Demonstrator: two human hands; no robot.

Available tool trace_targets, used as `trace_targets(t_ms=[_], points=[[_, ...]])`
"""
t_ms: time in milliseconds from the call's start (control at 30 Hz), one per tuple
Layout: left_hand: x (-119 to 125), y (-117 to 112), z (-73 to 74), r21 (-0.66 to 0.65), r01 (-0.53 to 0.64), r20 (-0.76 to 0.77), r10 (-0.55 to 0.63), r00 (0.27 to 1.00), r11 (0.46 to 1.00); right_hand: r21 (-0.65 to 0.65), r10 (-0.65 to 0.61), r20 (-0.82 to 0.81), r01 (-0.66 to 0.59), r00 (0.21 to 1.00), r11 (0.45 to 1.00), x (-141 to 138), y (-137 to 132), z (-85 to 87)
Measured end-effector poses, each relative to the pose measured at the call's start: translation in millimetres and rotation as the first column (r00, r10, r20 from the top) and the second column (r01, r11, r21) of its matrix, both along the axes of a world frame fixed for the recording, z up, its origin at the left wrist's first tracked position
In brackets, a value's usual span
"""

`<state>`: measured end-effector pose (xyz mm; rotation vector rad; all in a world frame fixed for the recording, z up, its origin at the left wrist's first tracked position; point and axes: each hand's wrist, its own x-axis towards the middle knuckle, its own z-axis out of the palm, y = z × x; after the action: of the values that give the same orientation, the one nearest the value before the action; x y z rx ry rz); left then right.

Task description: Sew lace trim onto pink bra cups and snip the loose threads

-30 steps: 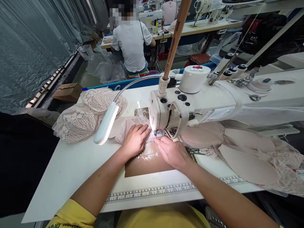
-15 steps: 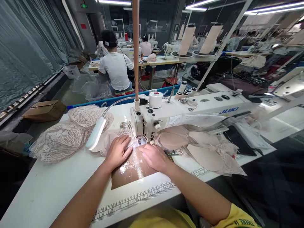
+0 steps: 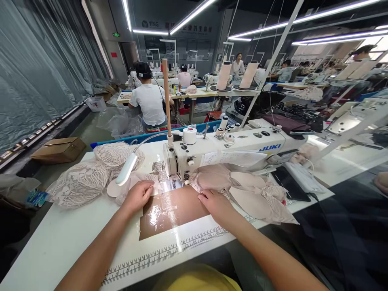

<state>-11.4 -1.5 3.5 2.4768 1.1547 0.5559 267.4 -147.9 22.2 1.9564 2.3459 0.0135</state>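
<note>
My left hand [image 3: 137, 197] lies with fingers curled on pale lace fabric [image 3: 151, 182] left of the needle of a white JUKI sewing machine [image 3: 224, 149]. My right hand [image 3: 216, 204] rests on the table at the right edge of a shiny brown plate [image 3: 169, 212], its fingertips pinching the edge of beige padded cups [image 3: 239, 188] that lie under the machine arm. The needle area [image 3: 178, 182] is lit and uncovered between my hands.
A pile of lace pieces [image 3: 91, 173] sits at the table's left, beside a gooseneck lamp [image 3: 125, 171]. A printed ruler [image 3: 169, 246] runs along the front edge. Thread cones [image 3: 236, 74] stand behind. A person in white [image 3: 148, 101] sits ahead; a cardboard box [image 3: 57, 148] is on the floor.
The head camera lifted and pulled back, showing more of the room. Both hands drew apart from the needle: the left slid left, the right moved right onto the cups.
</note>
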Motion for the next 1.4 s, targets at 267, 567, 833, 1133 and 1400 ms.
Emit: trace_targets(t_ms=[267, 567, 833, 1133, 1400], points=[[10.4, -57.6, 39.0, -0.19, 0.456, 0.135, -0.437, 0.89, 0.87, 0.228, 0.12, -0.074, -0.101, 0.99, 0.968, 14.8, 10.9, -5.8], [-2.7, -11.3, 9.2, -0.409, -0.009, 0.154, 0.079, 0.985, 0.912, 0.448, 0.271, -0.328, -0.104, 0.905, 0.888, 30.7, -20.2, -20.3], [-5.5, -10.5, -2.5, -0.627, 0.087, 0.345, 0.175, 0.922, 0.774, 0.089, -0.018, -0.783, 0.141, 0.622, 0.986, 15.9, -27.9, -21.9], [2.4, -27.7, 6.3, -0.706, 0.264, 0.432, 0.105, 0.896, 0.658, -0.046, 0.035, -0.768, -0.109, 0.639, 0.993, -31.3, 20.9, -4.5], [14.8, -38.3, 6.8, -0.697, 0.374, 0.527, 0.084, 0.846, 0.612, -0.11, -0.033, -0.768, -0.082, 0.64, 0.99, -65.7, 52.7, -2.6]])
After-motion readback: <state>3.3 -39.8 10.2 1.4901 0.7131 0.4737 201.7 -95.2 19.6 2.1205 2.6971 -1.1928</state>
